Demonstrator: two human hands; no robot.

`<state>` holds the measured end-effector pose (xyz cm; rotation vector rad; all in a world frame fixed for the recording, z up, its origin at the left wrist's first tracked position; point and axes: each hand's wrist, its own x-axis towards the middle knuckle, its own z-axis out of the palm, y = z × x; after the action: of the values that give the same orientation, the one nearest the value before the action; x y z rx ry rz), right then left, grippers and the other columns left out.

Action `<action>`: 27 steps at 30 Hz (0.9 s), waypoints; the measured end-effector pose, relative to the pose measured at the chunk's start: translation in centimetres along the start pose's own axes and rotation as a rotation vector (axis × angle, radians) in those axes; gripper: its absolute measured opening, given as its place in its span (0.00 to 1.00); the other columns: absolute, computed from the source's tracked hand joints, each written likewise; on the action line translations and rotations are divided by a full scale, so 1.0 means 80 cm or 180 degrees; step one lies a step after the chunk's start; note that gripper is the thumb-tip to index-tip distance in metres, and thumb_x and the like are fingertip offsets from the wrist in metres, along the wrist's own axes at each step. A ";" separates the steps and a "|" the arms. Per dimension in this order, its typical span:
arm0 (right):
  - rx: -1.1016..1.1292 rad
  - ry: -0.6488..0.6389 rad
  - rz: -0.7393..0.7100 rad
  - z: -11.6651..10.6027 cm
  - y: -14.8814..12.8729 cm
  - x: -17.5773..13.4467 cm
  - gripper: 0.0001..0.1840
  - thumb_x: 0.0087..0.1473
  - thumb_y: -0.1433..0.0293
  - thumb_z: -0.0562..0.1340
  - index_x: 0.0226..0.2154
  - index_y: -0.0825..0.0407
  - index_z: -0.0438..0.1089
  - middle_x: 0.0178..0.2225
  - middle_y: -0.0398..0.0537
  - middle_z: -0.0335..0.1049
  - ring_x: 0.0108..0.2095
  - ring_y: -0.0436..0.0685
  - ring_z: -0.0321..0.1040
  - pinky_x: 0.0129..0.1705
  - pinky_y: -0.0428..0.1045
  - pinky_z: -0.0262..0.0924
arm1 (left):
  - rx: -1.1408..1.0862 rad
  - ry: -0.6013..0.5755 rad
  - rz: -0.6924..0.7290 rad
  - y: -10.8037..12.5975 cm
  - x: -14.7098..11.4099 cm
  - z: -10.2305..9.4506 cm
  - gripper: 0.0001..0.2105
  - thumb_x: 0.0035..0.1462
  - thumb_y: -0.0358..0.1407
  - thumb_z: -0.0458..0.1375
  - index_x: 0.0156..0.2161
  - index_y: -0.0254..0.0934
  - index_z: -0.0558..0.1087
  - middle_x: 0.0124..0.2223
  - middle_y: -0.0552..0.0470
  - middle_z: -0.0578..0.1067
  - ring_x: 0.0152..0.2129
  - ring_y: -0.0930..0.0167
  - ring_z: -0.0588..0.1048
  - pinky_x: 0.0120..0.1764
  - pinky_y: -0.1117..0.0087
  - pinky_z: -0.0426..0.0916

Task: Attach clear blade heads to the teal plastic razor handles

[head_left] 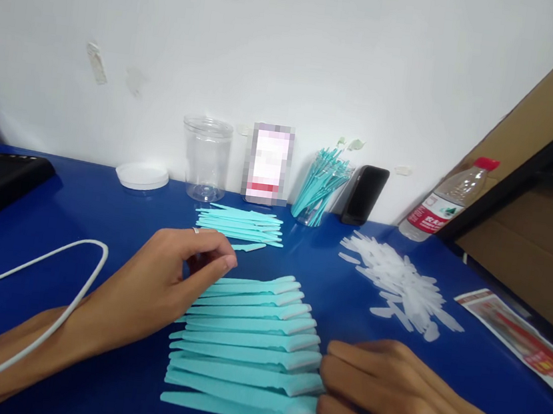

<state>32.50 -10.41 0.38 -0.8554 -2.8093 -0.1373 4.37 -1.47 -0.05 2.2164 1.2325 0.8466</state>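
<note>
Turquoise eyebrow razors (242,357) lie side by side in an overlapping row, with whitish covers over their right ends. My left hand (183,269) is over the upper left of this row, fingers curled, thumb and index tips together; nothing shows between them. At the lower right, my right hand (383,401) is closed at the covered end of the nearest razor; its fingertips are hidden. Beyond my left hand is a smaller pile of turquoise razors (239,224), with a single razor (250,247) just in front. To the right, translucent covers (403,280) lie in a loose heap.
Against the wall stand a clear jar (206,158), a blurred-out screen (269,166), a jar of turquoise sticks (322,186), a black phone (366,194) and a tilted water bottle (448,201). A white lid (142,176) lies left. A white cable (92,272) crosses my left forearm.
</note>
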 end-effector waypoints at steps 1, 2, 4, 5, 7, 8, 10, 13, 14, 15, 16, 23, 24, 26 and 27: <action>0.0090 -0.0061 0.0061 0.001 0.000 0.000 0.13 0.67 0.65 0.56 0.30 0.49 0.66 0.30 0.44 0.69 0.30 0.53 0.68 0.37 0.47 0.62 | 0.0041 -0.0047 0.0077 0.000 0.000 0.001 0.12 0.67 0.42 0.53 0.35 0.42 0.74 0.34 0.57 0.76 0.31 0.71 0.72 0.33 0.72 0.65; 0.0151 -0.0101 0.0096 0.001 0.000 -0.001 0.13 0.67 0.65 0.56 0.30 0.49 0.66 0.30 0.44 0.69 0.30 0.53 0.68 0.36 0.47 0.61 | 0.0095 -0.0093 0.0164 -0.001 -0.001 0.002 0.10 0.67 0.41 0.53 0.37 0.43 0.74 0.36 0.57 0.76 0.34 0.71 0.73 0.36 0.72 0.65; 0.0176 -0.0082 0.0087 0.000 0.000 -0.001 0.12 0.67 0.65 0.57 0.31 0.49 0.66 0.30 0.44 0.69 0.30 0.53 0.67 0.35 0.47 0.60 | 0.0236 -0.0170 0.0357 -0.003 -0.002 0.003 0.08 0.67 0.39 0.53 0.41 0.44 0.74 0.39 0.57 0.76 0.36 0.70 0.73 0.39 0.70 0.66; 0.0179 -0.0039 0.0051 -0.002 0.002 0.000 0.13 0.67 0.64 0.56 0.31 0.49 0.67 0.29 0.45 0.69 0.30 0.54 0.67 0.34 0.47 0.60 | 0.0303 -0.0197 0.0446 -0.003 -0.003 0.004 0.08 0.67 0.39 0.52 0.42 0.44 0.74 0.41 0.56 0.76 0.37 0.69 0.73 0.40 0.69 0.66; 0.0185 0.0145 -0.0027 -0.007 0.006 0.002 0.14 0.68 0.63 0.55 0.31 0.49 0.67 0.28 0.45 0.69 0.28 0.54 0.66 0.32 0.48 0.58 | 0.0405 -0.0242 0.0541 -0.005 -0.004 0.005 0.09 0.67 0.38 0.51 0.44 0.44 0.74 0.42 0.55 0.75 0.40 0.68 0.73 0.43 0.68 0.65; 0.0188 0.0271 -0.0063 -0.011 0.009 0.004 0.15 0.68 0.63 0.54 0.31 0.50 0.67 0.27 0.45 0.68 0.27 0.54 0.65 0.31 0.49 0.57 | 0.0433 -0.0245 0.0553 -0.006 -0.004 0.005 0.09 0.67 0.38 0.51 0.45 0.44 0.73 0.43 0.55 0.75 0.41 0.68 0.73 0.43 0.67 0.65; 0.0157 0.0527 -0.0059 -0.017 0.015 0.007 0.14 0.68 0.65 0.55 0.30 0.50 0.66 0.24 0.44 0.65 0.25 0.53 0.63 0.29 0.50 0.55 | 0.0450 -0.0176 0.0548 -0.009 -0.004 0.004 0.08 0.67 0.37 0.52 0.45 0.44 0.74 0.43 0.55 0.75 0.41 0.68 0.73 0.42 0.68 0.66; 0.0009 0.0884 0.0115 -0.022 0.028 0.011 0.10 0.64 0.72 0.59 0.29 0.51 0.63 0.22 0.41 0.62 0.23 0.51 0.59 0.27 0.50 0.50 | 0.0462 0.0019 0.0557 -0.012 -0.002 0.003 0.08 0.67 0.36 0.52 0.42 0.43 0.74 0.39 0.55 0.76 0.37 0.69 0.74 0.39 0.69 0.66; -0.0028 0.1009 0.0196 -0.021 0.032 0.012 0.10 0.62 0.73 0.60 0.28 0.51 0.62 0.22 0.40 0.61 0.22 0.50 0.57 0.26 0.50 0.48 | 0.0475 0.0064 0.0564 -0.013 -0.002 0.003 0.08 0.67 0.36 0.52 0.41 0.42 0.74 0.38 0.55 0.76 0.36 0.70 0.74 0.37 0.70 0.66; -0.0038 0.1130 0.0281 -0.020 0.037 0.013 0.11 0.61 0.74 0.62 0.28 0.51 0.62 0.22 0.40 0.61 0.22 0.50 0.56 0.25 0.50 0.47 | 0.0498 0.0096 0.0571 -0.014 -0.001 0.003 0.08 0.67 0.36 0.52 0.41 0.42 0.75 0.37 0.55 0.76 0.35 0.70 0.74 0.36 0.70 0.66; -0.0020 0.1246 0.0346 -0.018 0.042 0.014 0.12 0.60 0.75 0.62 0.27 0.51 0.61 0.22 0.39 0.60 0.21 0.49 0.55 0.24 0.49 0.46 | 0.0528 0.0124 0.0589 -0.015 -0.001 0.003 0.09 0.67 0.36 0.52 0.40 0.41 0.75 0.37 0.55 0.76 0.34 0.70 0.74 0.35 0.71 0.65; 0.0000 0.2059 0.0716 -0.010 0.071 0.024 0.14 0.58 0.75 0.64 0.24 0.51 0.61 0.20 0.38 0.58 0.20 0.47 0.52 0.23 0.47 0.48 | 0.0892 0.0287 0.0699 -0.024 0.006 0.001 0.12 0.66 0.37 0.50 0.42 0.39 0.75 0.34 0.55 0.75 0.27 0.72 0.72 0.31 0.73 0.63; -0.0044 0.2236 0.0800 -0.012 0.074 0.025 0.14 0.58 0.74 0.64 0.24 0.51 0.62 0.20 0.38 0.58 0.19 0.47 0.52 0.23 0.47 0.48 | 0.0922 0.0333 0.0715 -0.024 0.006 0.000 0.12 0.66 0.38 0.50 0.42 0.38 0.75 0.34 0.56 0.74 0.27 0.72 0.71 0.32 0.73 0.62; -0.0139 0.2641 0.0979 -0.020 0.080 0.023 0.13 0.58 0.73 0.64 0.24 0.51 0.63 0.20 0.38 0.60 0.19 0.48 0.54 0.24 0.47 0.50 | 0.0950 0.0452 0.0743 -0.024 0.007 -0.003 0.10 0.65 0.37 0.52 0.43 0.37 0.75 0.33 0.57 0.74 0.28 0.72 0.70 0.34 0.73 0.61; -0.0212 0.2853 0.1097 -0.026 0.083 0.018 0.11 0.58 0.73 0.64 0.25 0.51 0.64 0.20 0.39 0.61 0.19 0.48 0.55 0.24 0.47 0.52 | 0.0994 0.0542 0.0729 -0.024 0.007 -0.005 0.09 0.64 0.38 0.54 0.42 0.39 0.75 0.33 0.58 0.73 0.28 0.72 0.70 0.35 0.74 0.60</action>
<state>35.40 -4.40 2.89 -0.9619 -1.8154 -0.4350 3.21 0.00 -0.90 2.6202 1.2777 1.0061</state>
